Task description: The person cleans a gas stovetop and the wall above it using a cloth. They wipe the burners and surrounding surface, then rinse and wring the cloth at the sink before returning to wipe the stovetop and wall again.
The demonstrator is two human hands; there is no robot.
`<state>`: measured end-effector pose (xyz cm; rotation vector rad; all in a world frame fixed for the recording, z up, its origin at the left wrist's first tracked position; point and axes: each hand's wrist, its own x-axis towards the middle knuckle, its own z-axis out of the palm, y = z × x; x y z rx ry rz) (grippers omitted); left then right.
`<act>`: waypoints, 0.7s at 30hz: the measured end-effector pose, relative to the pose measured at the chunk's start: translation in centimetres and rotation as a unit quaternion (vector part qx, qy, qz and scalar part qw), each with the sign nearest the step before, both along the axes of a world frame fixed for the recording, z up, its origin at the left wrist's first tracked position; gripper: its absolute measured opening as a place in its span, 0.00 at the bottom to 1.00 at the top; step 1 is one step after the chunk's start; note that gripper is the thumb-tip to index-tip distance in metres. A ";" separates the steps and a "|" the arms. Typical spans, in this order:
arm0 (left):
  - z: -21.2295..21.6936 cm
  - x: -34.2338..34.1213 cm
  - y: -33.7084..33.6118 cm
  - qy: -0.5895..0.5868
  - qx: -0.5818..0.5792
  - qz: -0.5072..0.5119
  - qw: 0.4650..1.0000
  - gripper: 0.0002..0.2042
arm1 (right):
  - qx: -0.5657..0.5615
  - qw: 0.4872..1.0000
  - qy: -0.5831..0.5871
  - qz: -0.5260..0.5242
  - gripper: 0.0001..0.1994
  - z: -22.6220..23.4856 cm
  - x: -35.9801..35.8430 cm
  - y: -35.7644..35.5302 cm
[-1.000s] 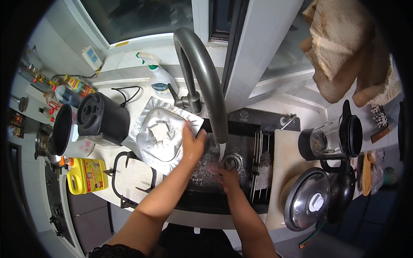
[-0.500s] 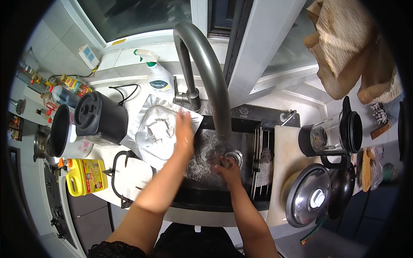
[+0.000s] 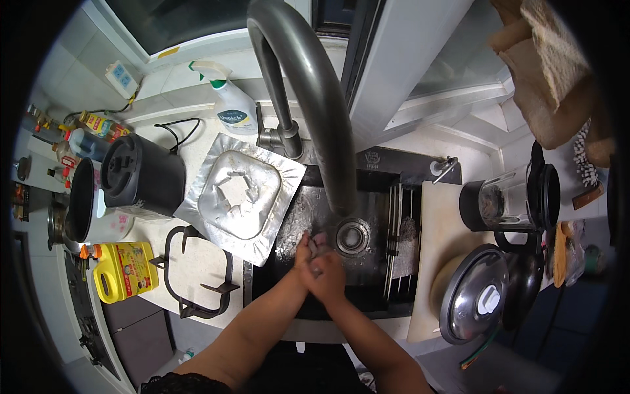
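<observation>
Both hands meet over the black sink (image 3: 354, 292), left of the round drain (image 3: 352, 236). My left hand (image 3: 304, 252) has its fingers curled up against my right hand (image 3: 327, 270), which is folded over it. Whatever lies between them, if anything, is hidden by the fingers. Wet suds or residue show on the sink bottom beyond them. A silver foil stove liner (image 3: 211, 203), with a raised rounded square and a jagged hole in its middle, rests on the counter and overlaps the sink's left rim; neither hand touches it.
A thick grey faucet (image 3: 321, 98) arches above the sink. Left are a black pan support (image 3: 172, 262), a yellow jug (image 3: 125, 270) and a spray bottle (image 3: 233, 108). A metal rack (image 3: 400, 243), cutting board (image 3: 436, 210), lidded pot (image 3: 474, 295) and blender (image 3: 505, 200) stand right.
My left hand has left the foil liner and joined my right hand in the sink. My right hand, earlier pinching something dark by the drain, has moved left and nearer.
</observation>
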<state>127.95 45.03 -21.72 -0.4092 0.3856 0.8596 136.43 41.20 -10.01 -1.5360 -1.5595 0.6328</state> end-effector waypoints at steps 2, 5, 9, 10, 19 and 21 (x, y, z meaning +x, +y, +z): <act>-0.4 0.8 -0.5 -0.014 -0.013 -0.048 0.999 0.18 | -0.110 0.981 -0.022 -0.159 0.10 -6.0 1.9 0.4; 2.9 1.5 -0.4 0.164 -0.098 -0.091 0.977 0.16 | -0.096 0.966 0.059 -0.233 0.09 -6.8 2.7 1.2; 1.8 -0.4 -1.0 0.104 -0.058 -0.052 0.992 0.18 | 0.076 0.996 -0.015 0.050 0.09 2.9 0.0 1.0; 1.3 -0.5 -1.6 0.086 -0.039 -0.079 0.992 0.17 | -0.033 0.998 -0.052 0.009 0.09 0.0 0.5 0.9; -4.7 -1.6 -2.7 -0.037 -0.026 -0.089 0.995 0.12 | -0.021 0.998 0.035 0.040 0.10 -2.0 -0.6 -0.8; -0.3 1.7 -3.1 0.264 -0.006 -0.047 0.963 0.12 | -0.156 0.985 0.011 -0.075 0.08 -8.6 1.5 -0.3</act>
